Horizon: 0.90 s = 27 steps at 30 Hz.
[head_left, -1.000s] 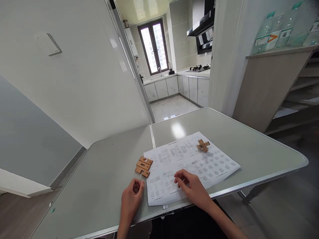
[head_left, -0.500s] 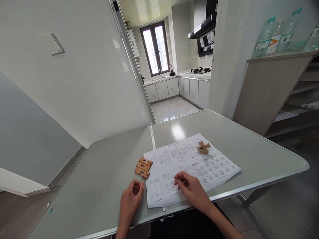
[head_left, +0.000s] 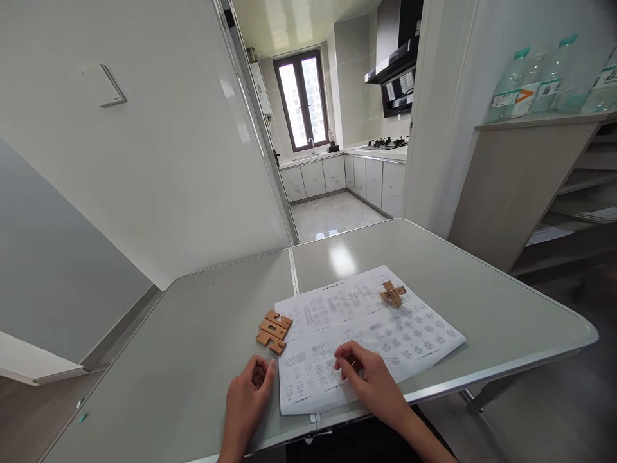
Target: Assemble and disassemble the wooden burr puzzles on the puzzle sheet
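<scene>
A printed instruction sheet (head_left: 376, 328) lies on the grey table (head_left: 193, 347). My right hand (head_left: 369, 376) rests on the sheet's near edge with its fingers curled and nothing visible in them. My left hand (head_left: 248, 399) rests on the table just left of the sheet, fingers curled loosely in, holding nothing that I can see. Flat wooden puzzle pieces (head_left: 272, 329) lie side by side at the sheet's left edge, a little beyond my left hand. An assembled wooden cross piece (head_left: 393, 293) sits on the sheet's far right part.
A white wall runs along the table's left side. Beyond the table a doorway opens into a kitchen with cabinets (head_left: 347, 177) and a window (head_left: 301, 96). A wooden shelf unit (head_left: 535, 180) with water bottles (head_left: 525, 83) on top stands at the right.
The view has tilted slightly, so everything sits a little lower in the frame. Both hands stay in the same places beside and on the sheet.
</scene>
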Available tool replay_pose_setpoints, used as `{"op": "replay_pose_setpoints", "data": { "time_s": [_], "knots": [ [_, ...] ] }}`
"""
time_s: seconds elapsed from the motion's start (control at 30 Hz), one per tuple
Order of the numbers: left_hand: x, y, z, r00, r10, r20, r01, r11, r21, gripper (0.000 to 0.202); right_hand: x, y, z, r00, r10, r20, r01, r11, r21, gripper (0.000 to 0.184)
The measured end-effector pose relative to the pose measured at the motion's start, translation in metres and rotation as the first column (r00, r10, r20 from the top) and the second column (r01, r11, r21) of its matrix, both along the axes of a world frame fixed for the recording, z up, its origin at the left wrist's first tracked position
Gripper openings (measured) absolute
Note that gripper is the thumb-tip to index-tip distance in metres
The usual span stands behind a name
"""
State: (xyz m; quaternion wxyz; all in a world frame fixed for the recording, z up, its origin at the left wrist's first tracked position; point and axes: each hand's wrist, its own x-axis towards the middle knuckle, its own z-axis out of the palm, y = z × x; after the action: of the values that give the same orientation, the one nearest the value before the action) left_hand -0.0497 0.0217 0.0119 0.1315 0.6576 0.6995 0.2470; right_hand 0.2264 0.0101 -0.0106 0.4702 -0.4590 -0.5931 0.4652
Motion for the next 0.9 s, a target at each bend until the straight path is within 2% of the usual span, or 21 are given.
{"op": "replay_pose_setpoints", "data": {
  "time_s": [0.5, 0.9],
  "knots": [
    [0.002, 0.009, 0.002, 0.998, 0.048, -0.038, -0.048, 0.999, 0.004, 0.044, -0.002, 0.002, -0.001, 1.000, 0.007, 0.018, -0.007, 1.000, 0.013, 0.025],
    [0.001, 0.012, 0.001, 0.997, 0.053, -0.055, -0.056, 0.997, -0.048, 0.046, -0.002, 0.003, -0.002, 1.000, 0.015, 0.005, -0.015, 1.000, 0.004, 0.028]
  ]
}}
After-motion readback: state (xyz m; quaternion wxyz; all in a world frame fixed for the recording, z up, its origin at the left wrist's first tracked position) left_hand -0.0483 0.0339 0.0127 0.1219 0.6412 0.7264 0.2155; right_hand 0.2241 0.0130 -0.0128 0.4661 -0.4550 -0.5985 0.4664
